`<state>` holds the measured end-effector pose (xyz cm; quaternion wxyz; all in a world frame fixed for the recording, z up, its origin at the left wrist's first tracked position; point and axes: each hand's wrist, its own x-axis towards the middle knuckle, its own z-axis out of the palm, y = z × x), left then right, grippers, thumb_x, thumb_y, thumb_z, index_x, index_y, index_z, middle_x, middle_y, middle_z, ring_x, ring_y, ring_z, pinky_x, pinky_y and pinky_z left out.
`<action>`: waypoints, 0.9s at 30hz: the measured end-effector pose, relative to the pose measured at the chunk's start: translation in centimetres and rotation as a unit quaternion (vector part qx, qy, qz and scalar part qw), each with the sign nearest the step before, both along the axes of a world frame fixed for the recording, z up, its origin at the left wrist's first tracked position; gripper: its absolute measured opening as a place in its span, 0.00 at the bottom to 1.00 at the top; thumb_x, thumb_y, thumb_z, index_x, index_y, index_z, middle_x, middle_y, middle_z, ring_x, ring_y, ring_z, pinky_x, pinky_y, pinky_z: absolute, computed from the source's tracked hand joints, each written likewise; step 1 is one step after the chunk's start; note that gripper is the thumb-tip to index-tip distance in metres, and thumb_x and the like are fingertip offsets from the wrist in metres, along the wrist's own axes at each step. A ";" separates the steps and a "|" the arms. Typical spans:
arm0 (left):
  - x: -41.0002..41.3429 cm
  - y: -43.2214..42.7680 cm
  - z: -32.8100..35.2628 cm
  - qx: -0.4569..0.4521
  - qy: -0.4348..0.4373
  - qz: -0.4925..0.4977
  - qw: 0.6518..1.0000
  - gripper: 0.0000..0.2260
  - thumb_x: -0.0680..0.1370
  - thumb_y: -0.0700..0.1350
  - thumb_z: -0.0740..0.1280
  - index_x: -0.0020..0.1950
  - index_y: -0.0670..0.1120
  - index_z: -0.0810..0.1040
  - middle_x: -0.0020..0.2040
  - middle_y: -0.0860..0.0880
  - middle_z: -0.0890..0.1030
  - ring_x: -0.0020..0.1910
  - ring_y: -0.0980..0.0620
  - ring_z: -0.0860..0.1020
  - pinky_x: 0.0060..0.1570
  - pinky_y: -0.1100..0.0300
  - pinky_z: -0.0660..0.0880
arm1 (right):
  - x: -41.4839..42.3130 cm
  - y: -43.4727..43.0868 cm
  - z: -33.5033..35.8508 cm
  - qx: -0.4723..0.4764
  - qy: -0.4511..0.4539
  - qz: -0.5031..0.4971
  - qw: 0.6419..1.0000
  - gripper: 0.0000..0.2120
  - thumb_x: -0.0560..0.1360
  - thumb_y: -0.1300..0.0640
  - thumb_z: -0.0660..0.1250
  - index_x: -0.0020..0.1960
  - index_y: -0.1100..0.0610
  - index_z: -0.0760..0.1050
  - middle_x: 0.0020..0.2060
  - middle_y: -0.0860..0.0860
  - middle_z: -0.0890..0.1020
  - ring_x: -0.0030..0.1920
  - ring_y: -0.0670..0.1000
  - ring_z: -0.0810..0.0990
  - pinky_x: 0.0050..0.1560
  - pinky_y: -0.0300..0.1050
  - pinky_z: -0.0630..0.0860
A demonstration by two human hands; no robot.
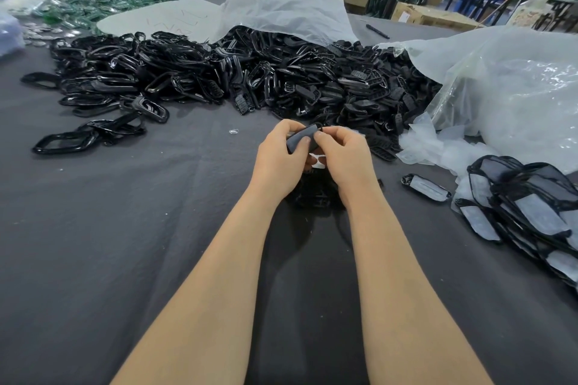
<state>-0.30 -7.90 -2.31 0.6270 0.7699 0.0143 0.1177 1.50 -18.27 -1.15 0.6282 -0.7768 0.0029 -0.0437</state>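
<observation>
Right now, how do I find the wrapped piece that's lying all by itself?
Find the big heap of glossy black plastic shells across the dark grey cloth table, then the pile of film-wrapped black shells at the right edge. Just left of that pile lies one flat black shell in cloudy film; unlike the others, it lies singly, not stacked.

Bare forearms lead to a bare left hand [275,162] and right hand [345,159].
</observation>
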 end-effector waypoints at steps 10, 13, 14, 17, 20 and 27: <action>0.1 0.2 0.0 -0.075 0.005 0.047 0.996 0.04 0.81 0.40 0.61 0.53 0.48 0.72 0.44 0.53 0.79 0.31 0.66 0.79 0.32 0.68 0.77 | -1.1 1.2 -0.1 -0.158 -0.218 -0.076 0.960 0.07 0.76 0.65 0.63 0.51 0.60 0.78 0.46 0.52 0.78 0.39 0.43 0.74 0.42 0.29 0.70; 0.1 0.2 0.0 -0.029 -0.005 0.055 0.998 0.03 0.81 0.41 0.62 0.53 0.49 0.71 0.43 0.57 0.76 0.32 0.73 0.75 0.33 0.71 0.76 | -1.2 1.7 -0.2 -0.168 -0.220 -0.073 0.958 0.07 0.76 0.65 0.64 0.53 0.61 0.79 0.49 0.51 0.75 0.40 0.43 0.73 0.43 0.31 0.72; 0.1 0.2 0.0 -0.016 -0.011 0.056 0.998 0.03 0.81 0.41 0.62 0.52 0.49 0.71 0.42 0.58 0.75 0.33 0.75 0.74 0.31 0.74 0.73 | -1.2 1.8 -0.2 -0.167 -0.219 -0.074 0.959 0.08 0.76 0.65 0.64 0.53 0.62 0.79 0.50 0.52 0.75 0.41 0.44 0.73 0.44 0.31 0.72; 0.0 0.1 0.0 0.009 -0.018 0.055 0.998 0.06 0.81 0.41 0.61 0.49 0.53 0.70 0.41 0.58 0.75 0.33 0.74 0.73 0.29 0.75 0.70 | -1.2 2.0 -0.3 -0.156 -0.204 -0.084 0.963 0.08 0.76 0.63 0.65 0.54 0.62 0.78 0.52 0.53 0.76 0.43 0.44 0.74 0.47 0.30 0.72; -0.3 -0.1 0.0 0.025 -0.024 0.053 0.998 0.06 0.81 0.42 0.61 0.49 0.53 0.70 0.40 0.58 0.75 0.32 0.70 0.74 0.28 0.74 0.71 | -1.0 2.3 -0.4 -0.119 -0.163 -0.087 0.976 0.07 0.76 0.62 0.65 0.54 0.59 0.77 0.52 0.53 0.77 0.42 0.41 0.74 0.45 0.26 0.71; -0.4 -0.3 0.1 0.032 -0.037 0.057 0.997 0.04 0.81 0.43 0.62 0.50 0.53 0.71 0.39 0.59 0.76 0.33 0.72 0.75 0.28 0.75 0.69 | -0.9 2.2 -0.1 -0.066 -0.103 -0.068 0.990 0.03 0.76 0.62 0.65 0.48 0.57 0.72 0.51 0.56 0.77 0.45 0.47 0.77 0.45 0.35 0.75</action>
